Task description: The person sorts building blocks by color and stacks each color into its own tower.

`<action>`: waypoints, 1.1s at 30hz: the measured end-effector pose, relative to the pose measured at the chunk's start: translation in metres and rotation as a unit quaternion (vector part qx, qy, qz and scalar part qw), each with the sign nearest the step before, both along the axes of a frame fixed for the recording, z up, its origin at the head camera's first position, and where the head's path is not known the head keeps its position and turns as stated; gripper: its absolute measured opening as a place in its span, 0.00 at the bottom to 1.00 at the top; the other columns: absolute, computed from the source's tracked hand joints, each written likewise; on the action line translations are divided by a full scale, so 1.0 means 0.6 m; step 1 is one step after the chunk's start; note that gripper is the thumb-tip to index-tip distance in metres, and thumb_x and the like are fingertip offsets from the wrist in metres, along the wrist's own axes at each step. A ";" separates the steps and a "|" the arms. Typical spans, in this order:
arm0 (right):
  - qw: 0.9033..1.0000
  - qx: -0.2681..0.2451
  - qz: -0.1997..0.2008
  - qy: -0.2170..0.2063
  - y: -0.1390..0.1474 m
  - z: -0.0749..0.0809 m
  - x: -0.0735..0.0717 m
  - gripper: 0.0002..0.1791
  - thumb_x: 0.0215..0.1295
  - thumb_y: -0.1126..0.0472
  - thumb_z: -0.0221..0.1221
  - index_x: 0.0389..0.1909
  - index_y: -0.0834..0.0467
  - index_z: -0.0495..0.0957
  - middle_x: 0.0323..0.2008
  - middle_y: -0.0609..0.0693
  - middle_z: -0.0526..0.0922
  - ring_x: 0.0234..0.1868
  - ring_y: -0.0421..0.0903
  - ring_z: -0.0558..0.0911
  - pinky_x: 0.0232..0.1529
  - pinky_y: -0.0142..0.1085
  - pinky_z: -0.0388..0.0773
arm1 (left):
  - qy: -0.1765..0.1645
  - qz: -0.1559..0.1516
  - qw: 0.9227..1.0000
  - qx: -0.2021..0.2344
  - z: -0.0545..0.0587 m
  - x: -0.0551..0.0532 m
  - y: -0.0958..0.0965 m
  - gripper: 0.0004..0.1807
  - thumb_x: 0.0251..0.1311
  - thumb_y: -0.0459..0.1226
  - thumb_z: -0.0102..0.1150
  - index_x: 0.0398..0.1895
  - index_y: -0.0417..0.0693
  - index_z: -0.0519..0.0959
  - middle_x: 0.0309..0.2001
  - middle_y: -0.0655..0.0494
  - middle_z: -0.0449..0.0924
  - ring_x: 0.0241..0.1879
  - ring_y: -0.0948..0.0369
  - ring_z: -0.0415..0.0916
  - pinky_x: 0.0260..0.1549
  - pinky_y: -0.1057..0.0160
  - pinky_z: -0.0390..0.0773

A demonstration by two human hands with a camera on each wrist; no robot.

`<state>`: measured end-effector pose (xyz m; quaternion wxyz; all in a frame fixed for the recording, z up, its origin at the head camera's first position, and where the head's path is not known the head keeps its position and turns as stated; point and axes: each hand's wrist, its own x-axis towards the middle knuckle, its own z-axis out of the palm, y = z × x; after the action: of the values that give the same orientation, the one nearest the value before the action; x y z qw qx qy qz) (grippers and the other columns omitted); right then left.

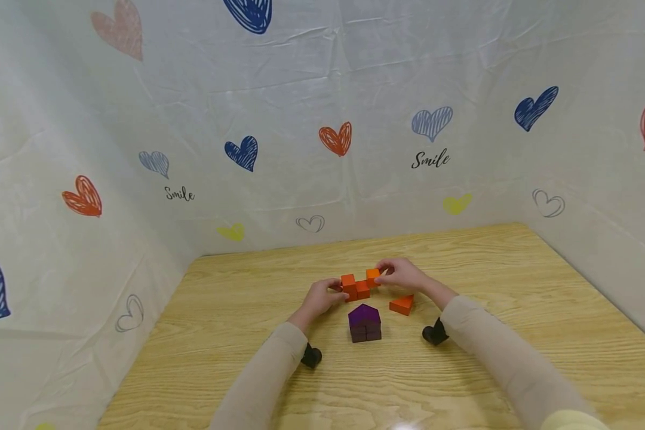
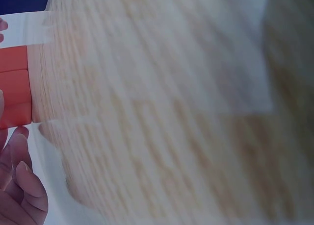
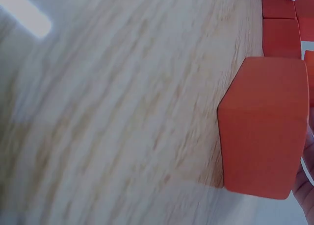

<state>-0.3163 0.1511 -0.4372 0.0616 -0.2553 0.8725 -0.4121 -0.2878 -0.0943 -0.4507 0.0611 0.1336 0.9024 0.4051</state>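
My left hand point(image 1: 322, 297) is at the left end of a small group of orange-red blocks point(image 1: 349, 288), its thumb on the front face and its curled fingers beside them. This group has a taller left side and a lower block at its right. With thumb and fingers, my right hand point(image 1: 403, 273) pinches a lighter orange cube point(image 1: 373, 277), held at the upper right of the lower block. In the right wrist view only a strip of that cube point(image 3: 309, 73) shows, behind a large orange triangular block point(image 3: 265, 132).
A purple house-shaped block stack point(image 1: 364, 325) with a pointed top stands nearer the body, between the forearms. The orange triangular block lies on the wooden table point(image 1: 220, 334) right of it. A white curtain with printed hearts point(image 1: 279, 191) hangs behind and along both sides.
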 end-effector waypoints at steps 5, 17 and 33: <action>1.000 0.008 -0.002 0.004 -0.011 0.002 0.000 0.21 0.58 0.55 0.61 0.48 0.65 0.75 0.38 0.54 0.79 0.34 0.43 0.76 0.37 0.35 0.74 | -0.002 0.001 1.000 0.000 0.001 0.000 0.001 0.22 0.55 0.39 0.62 0.52 0.38 0.75 0.42 0.48 0.80 0.48 0.52 0.73 0.52 0.53 0.69; 1.000 0.010 0.014 0.000 -0.034 -0.002 0.002 0.21 0.57 0.55 0.62 0.48 0.63 0.75 0.39 0.54 0.79 0.36 0.44 0.77 0.39 0.36 0.76 | -0.005 0.002 1.000 0.010 0.001 0.001 -0.001 0.22 0.55 0.39 0.62 0.52 0.38 0.76 0.40 0.49 0.80 0.47 0.53 0.73 0.53 0.52 0.68; 1.000 0.009 0.015 -0.013 -0.044 -0.001 0.009 0.23 0.57 0.58 0.62 0.51 0.65 0.73 0.43 0.57 0.78 0.39 0.47 0.79 0.43 0.39 0.76 | -0.008 0.007 1.000 -0.002 -0.004 -0.003 -0.001 0.23 0.54 0.40 0.63 0.51 0.38 0.76 0.40 0.49 0.80 0.47 0.53 0.73 0.52 0.52 0.69</action>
<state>-0.3111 0.1249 -0.4378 0.0816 -0.2625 0.8714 -0.4063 -0.2896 -0.0951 -0.4530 0.0659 0.1244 0.9034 0.4050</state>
